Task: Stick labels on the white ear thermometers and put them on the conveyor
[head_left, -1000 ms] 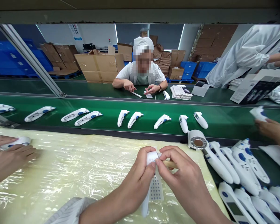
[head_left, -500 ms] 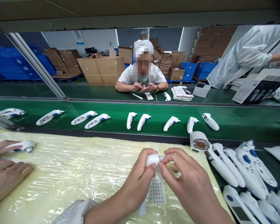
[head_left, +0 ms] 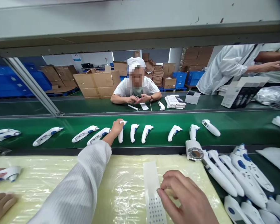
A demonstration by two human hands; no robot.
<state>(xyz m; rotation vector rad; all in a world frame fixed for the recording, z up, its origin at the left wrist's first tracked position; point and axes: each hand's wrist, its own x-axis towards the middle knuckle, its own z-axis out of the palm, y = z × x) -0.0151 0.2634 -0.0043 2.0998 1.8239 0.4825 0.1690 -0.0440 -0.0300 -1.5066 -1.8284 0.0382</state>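
My left hand (head_left: 118, 127) pinches one blue-tipped white plastic device (head_left: 121, 133) at the green belt (head_left: 163, 120), my right hand (head_left: 185, 196) curls by the dotted white paper strip (head_left: 151, 177), its grip I cannot tell, and the black-white carton's (head_left: 231, 95) print is too small.

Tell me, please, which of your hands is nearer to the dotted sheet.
Right: the right hand is at the right edge of the dotted sheet; the left hand is farther off, up left over the green belt.

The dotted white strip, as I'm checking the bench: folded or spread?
Spread: the dotted strip lies flat on the yellow sheet, no fold showing.
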